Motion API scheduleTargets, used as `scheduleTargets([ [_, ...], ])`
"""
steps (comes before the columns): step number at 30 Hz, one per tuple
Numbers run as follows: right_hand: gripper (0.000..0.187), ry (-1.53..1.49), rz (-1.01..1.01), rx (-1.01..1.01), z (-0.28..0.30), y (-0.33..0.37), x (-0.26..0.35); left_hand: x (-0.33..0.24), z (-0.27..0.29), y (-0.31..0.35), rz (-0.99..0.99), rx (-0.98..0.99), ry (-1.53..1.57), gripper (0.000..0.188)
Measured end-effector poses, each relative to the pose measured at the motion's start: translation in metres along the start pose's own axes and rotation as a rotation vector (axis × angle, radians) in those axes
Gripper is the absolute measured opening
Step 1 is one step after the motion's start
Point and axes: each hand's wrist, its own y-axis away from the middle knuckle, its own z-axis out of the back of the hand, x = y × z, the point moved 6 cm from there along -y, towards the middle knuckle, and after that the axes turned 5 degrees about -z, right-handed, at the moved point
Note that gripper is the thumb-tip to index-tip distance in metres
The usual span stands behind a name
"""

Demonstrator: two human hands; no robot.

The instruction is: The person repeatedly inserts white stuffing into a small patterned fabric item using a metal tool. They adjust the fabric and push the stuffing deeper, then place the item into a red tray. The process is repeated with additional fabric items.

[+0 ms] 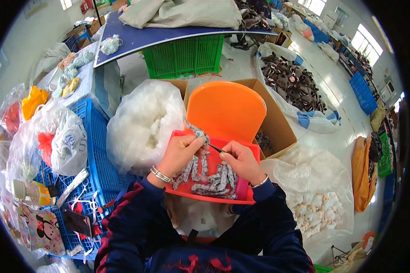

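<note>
My left hand [180, 157] pinches a narrow, fuzzy grey-and-white fabric piece [197, 131], whose upper end sticks up past the fingers. Closed on a thin dark pointed tool [215, 148], my right hand [244, 161] meets it from the right. The tool's tip reaches the fabric by my left fingertips; its exact kind I cannot make out. Both hands are above a red plastic tray [214, 199] in front of my body. Several similar grey-and-white fabric strips [221, 182] lie in the tray, partly hidden by my hands.
An orange plastic chair back [226, 109] rises behind the tray. Left of it stands a clear bag of white stuffing [146, 123], beside blue crates [95, 159]. A cardboard box [278, 120] and a plastic sheet with small pale pieces [319, 209] lie right. A blue-topped table [136, 38] stands ahead.
</note>
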Motion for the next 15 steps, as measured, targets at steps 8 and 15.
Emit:
scheduleTargets([
  [8, 0.009, 0.046, 0.032, 0.023, -0.004, 0.002, 0.007, -0.003, 0.014, 0.000, 0.011, -0.020, -0.027, 0.021],
  [15, 0.009, 0.014, 0.044, 0.020, -0.004, 0.005, 0.009, -0.002, 0.012, 0.001, 0.066, -0.037, 0.112, 0.021],
])
